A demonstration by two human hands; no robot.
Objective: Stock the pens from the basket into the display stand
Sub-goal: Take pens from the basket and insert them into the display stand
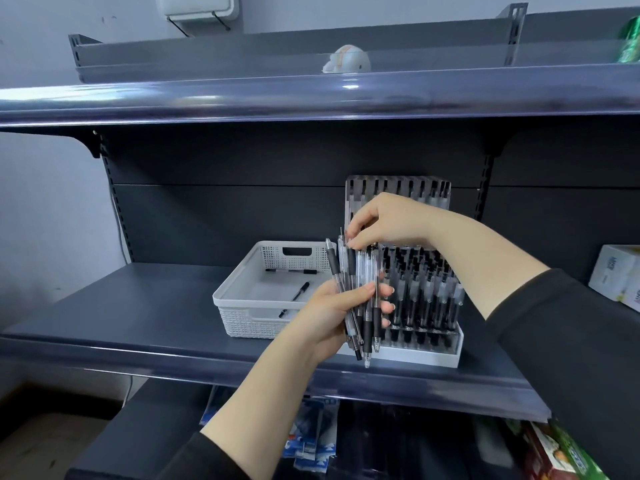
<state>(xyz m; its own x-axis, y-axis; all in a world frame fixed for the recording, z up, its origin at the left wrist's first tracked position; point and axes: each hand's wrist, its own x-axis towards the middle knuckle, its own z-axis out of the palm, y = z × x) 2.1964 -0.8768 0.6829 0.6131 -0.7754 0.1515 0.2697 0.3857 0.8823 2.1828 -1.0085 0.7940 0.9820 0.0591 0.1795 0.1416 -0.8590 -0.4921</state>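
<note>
Right hand (388, 220) arches over from the right, fingertips (353, 242) pinching the top of one pen out of the bunch of pens (360, 299); exactly which pen it has is hard to tell, the tops sit too close together. Gripping at the top end makes sense: a pen can be lifted straight up and out without disturbing the others, and it comes free already upright for dropping into a slot. Left hand (332, 313) is wrapped around the middle of that bunch, thumb across the front, fingers behind, holding the pens roughly vertical and slightly fanned. The fan likely spreads the tops so one can be singled out. The bunch sits just in front of the left edge of the display stand (443, 355), so the carry per pen is short. The stand is on the shelf (138, 306), with tiered rows already mostly filled with upright pens; its tall clear back panel looks empty near the top, though glare makes that uncertain. White basket (235, 317) is just left of the stand, nearly touching it, and still has loose pens (294, 296) lying flat on its bottom, two or three visible. So the task reads as well along but not finished: a handful in the left hand plus the basket leftovers remain. Main risk, in my view, is the bunch slipping as it thins out. Right of the stand a white carton (616, 275) stands on the same shelf; packaged goods (311, 441) hang below.
</note>
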